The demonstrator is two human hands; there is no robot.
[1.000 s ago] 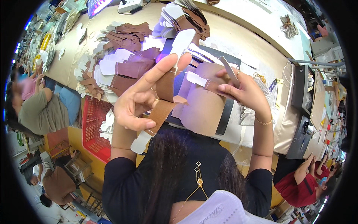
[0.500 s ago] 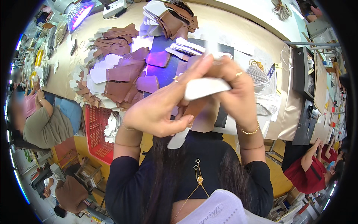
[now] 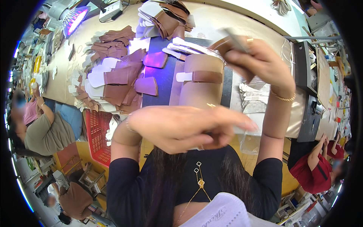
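Well, right hand (image 3: 261, 62): gripping grey tool (image 3: 237, 41).
Left hand (image 3: 177, 126): fingers bent; whether holding anything, cannot tell.
Brown strip (image 3: 207, 76), beyond left hand: seemingly laid for working; next wants steadying.

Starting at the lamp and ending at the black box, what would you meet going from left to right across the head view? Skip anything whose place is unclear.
Lamp, power strip, purple-lit pads, brown strap, right hand, black box.
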